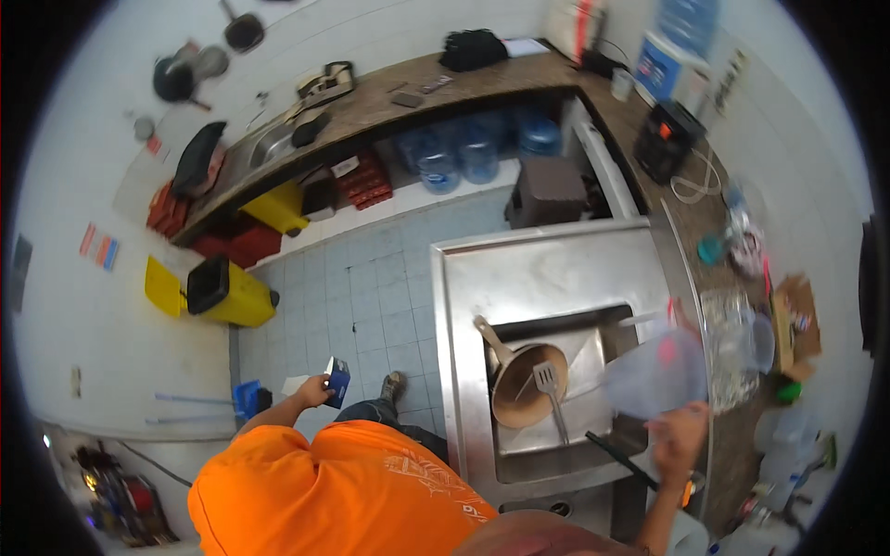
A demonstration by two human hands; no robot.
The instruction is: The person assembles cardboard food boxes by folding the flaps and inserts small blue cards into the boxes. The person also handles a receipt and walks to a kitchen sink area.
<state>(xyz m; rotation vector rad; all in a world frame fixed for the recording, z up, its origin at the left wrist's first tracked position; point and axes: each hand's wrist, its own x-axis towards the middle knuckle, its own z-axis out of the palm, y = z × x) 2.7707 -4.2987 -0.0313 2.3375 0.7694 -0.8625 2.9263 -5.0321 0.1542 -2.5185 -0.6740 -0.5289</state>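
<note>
My left hand is closed around a small blue-and-white box, held out over the floor at my left side. To the right, my right hand grips the near edge of a translucent plastic container, blurred and tilted over the right side of the sink. In the steel sink basin lies a worn brown frying pan, its handle over the basin's far left edge. A slotted metal spatula rests across the pan. A dark rod reaches over the basin close to my right wrist; its kind is unclear.
Right of the sink, the counter carries a clear tray, a cardboard box and a black appliance. A water dispenser stands in the far right corner. On the tiled floor are a yellow bin and a blue dustpan.
</note>
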